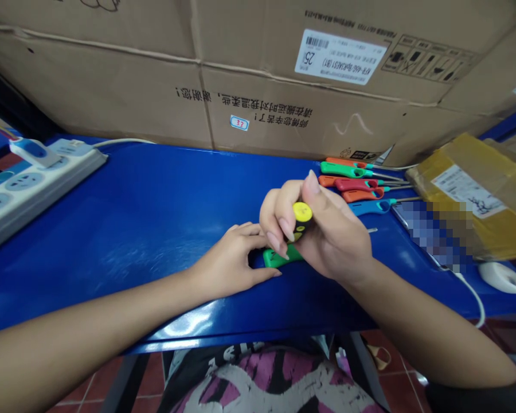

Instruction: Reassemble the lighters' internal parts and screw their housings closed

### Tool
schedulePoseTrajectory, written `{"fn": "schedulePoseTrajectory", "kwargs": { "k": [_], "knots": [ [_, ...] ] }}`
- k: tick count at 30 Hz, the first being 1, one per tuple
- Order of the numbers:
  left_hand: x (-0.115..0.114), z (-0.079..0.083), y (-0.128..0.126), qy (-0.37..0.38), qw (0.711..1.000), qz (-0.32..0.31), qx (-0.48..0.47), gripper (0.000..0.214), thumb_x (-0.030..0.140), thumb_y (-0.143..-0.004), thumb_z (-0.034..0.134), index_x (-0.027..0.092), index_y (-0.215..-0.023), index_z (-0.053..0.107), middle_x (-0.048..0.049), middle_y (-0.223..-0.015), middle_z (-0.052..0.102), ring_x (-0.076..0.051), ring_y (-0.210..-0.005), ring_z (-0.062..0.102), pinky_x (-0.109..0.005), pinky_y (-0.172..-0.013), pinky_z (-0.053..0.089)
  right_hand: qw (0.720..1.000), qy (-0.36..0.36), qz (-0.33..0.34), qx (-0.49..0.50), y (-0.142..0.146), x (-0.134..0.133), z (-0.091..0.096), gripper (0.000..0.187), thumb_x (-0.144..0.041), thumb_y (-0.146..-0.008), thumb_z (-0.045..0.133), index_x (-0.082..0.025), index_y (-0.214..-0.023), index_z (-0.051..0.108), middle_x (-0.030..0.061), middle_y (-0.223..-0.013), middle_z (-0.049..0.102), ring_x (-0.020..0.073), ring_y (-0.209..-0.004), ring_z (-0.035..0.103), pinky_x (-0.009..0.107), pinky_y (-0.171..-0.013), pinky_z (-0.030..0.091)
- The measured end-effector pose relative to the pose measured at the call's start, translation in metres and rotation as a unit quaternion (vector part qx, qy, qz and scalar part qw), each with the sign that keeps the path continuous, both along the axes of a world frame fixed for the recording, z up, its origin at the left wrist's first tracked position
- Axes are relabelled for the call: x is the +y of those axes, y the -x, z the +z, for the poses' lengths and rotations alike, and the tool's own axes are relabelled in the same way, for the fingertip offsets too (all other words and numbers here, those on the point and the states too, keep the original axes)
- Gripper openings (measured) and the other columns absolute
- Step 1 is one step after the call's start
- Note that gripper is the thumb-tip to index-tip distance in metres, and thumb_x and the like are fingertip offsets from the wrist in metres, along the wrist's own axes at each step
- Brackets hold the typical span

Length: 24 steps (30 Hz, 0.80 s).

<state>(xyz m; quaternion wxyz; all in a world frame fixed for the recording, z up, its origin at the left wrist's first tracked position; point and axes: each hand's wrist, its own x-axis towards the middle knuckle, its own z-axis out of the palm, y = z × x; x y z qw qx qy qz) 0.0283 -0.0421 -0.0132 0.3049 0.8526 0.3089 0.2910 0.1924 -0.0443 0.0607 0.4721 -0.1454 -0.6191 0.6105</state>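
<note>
My right hand (pixel 327 226) is wrapped around the black and yellow handle of a screwdriver (pixel 302 212), its yellow butt end facing up at me; the shaft and tip are hidden beneath the hand. Under it, a green long-necked lighter (pixel 279 257) lies on the blue table. My left hand (pixel 230 258) rests on the table at the lighter's left end. Its thumb lies along the near side and its fingers reach to the far side, their tips partly hidden by my right hand. A short metal end (pixel 372 230) shows right of my right wrist.
Several coloured lighters (pixel 356 183) lie together at the back right. Beside them are a phone (pixel 430 235) with a white cable, a yellow-taped parcel (pixel 477 195) and a white mouse-shaped object (pixel 502 277). A large cardboard box (pixel 258 69) walls the back; a power strip (pixel 38 178) sits left.
</note>
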Motion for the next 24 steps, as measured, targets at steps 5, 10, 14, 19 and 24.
{"fn": "schedulePoseTrajectory", "kwargs": {
  "k": [5, 10, 14, 19, 24],
  "knots": [
    [-0.0007, 0.0001, -0.0011, 0.012, 1.0, 0.006, -0.017, 0.023, 0.028, -0.078, 0.081, 0.023, -0.098, 0.072, -0.0016, -0.096, 0.069, -0.025, -0.1, 0.065, -0.045, -0.096, 0.052, 0.999, 0.023, 0.017, 0.024, 0.0, -0.0026, -0.0016, 0.025, -0.043, -0.099, 0.055, -0.021, -0.088, 0.051, -0.0008, -0.085, 0.056, 0.0083, -0.059, 0.051, 0.025, -0.056, 0.043],
    [-0.0013, -0.0021, -0.0017, 0.002, 1.0, 0.023, -0.011, 0.022, 0.031, -0.076, 0.083, 0.021, -0.09, 0.07, -0.0021, -0.097, 0.069, -0.027, -0.103, 0.066, -0.045, -0.094, 0.053, 1.0, 0.014, 0.02, 0.008, 0.0015, -0.0017, -0.0049, 0.03, -0.046, -0.103, 0.048, -0.02, -0.089, 0.051, -0.0002, -0.08, 0.058, 0.0099, -0.061, 0.052, 0.024, -0.056, 0.044],
    [-0.0007, -0.0026, -0.0015, 0.008, 0.999, 0.012, -0.03, 0.022, 0.028, -0.076, 0.083, 0.023, -0.094, 0.072, -0.0002, -0.094, 0.07, -0.024, -0.1, 0.068, -0.04, -0.093, 0.054, 1.0, 0.015, 0.017, -0.008, 0.0022, -0.0053, -0.0068, 0.044, -0.054, -0.104, 0.037, -0.018, -0.086, 0.054, 0.0012, -0.076, 0.056, 0.0103, -0.059, 0.047, 0.025, -0.054, 0.042],
    [-0.0007, -0.0017, -0.0017, 0.015, 1.0, 0.006, -0.017, 0.019, 0.029, -0.078, 0.082, 0.024, -0.095, 0.074, -0.0025, -0.098, 0.07, -0.026, -0.104, 0.065, -0.042, -0.091, 0.054, 0.999, 0.013, 0.032, 0.026, 0.0008, -0.0075, -0.0063, 0.025, -0.043, -0.098, 0.058, -0.021, -0.092, 0.048, -0.0017, -0.087, 0.052, 0.0063, -0.056, 0.043, 0.023, -0.052, 0.036],
    [-0.0006, -0.0033, -0.0015, -0.001, 1.0, 0.021, -0.006, 0.026, 0.033, -0.076, 0.084, 0.023, -0.096, 0.072, -0.0032, -0.1, 0.07, -0.026, -0.1, 0.066, -0.043, -0.088, 0.054, 1.0, -0.003, 0.013, 0.006, 0.0016, -0.0028, -0.0046, 0.04, -0.047, -0.106, 0.037, -0.018, -0.083, 0.053, 0.0021, -0.078, 0.058, 0.0103, -0.058, 0.05, 0.025, -0.052, 0.042]
  ]
}}
